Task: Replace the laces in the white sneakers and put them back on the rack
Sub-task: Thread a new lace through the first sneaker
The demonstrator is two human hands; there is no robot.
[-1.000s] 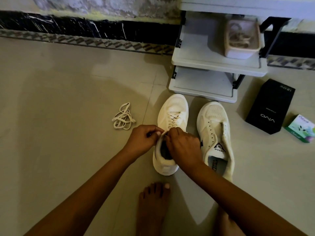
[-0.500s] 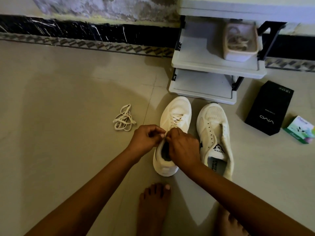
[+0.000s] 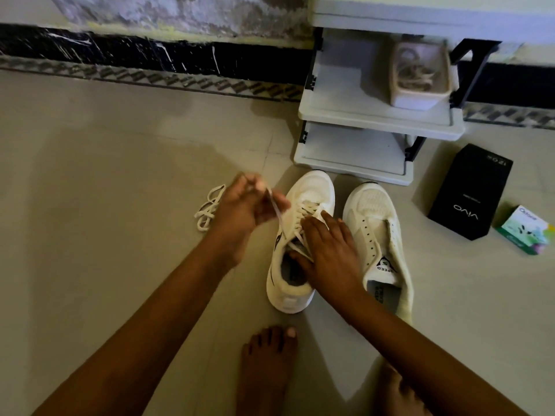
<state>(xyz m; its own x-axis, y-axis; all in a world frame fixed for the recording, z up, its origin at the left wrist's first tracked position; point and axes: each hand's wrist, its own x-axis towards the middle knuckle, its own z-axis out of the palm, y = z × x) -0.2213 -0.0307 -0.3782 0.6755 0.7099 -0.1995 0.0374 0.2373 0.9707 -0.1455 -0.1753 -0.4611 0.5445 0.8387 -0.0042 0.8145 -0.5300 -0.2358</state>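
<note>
Two white sneakers stand side by side on the floor before the rack. The left sneaker (image 3: 312, 193) has a white lace (image 3: 280, 225) threaded through it. My left hand (image 3: 240, 208), blurred, pinches one end of that lace and holds it up and to the left. My right hand (image 3: 327, 250) lies flat with straight fingers on the left sneaker's tongue, thumb at the collar. The right sneaker (image 3: 378, 232) has bare eyelets and no lace. A loose lace (image 3: 208, 210) lies on the floor behind my left hand.
The white shoe rack (image 3: 360, 115) stands against the wall; a pale tub (image 3: 420, 85) of laces sits on its upper shelf. A black phone box (image 3: 471, 193) and a small green box (image 3: 524, 234) lie right of the sneakers. My bare feet (image 3: 267, 364) are near the bottom.
My left hand has pulled the lace end up and out to the left, away from the sneaker. My right hand has let go of the lace and flattened onto the tongue.
</note>
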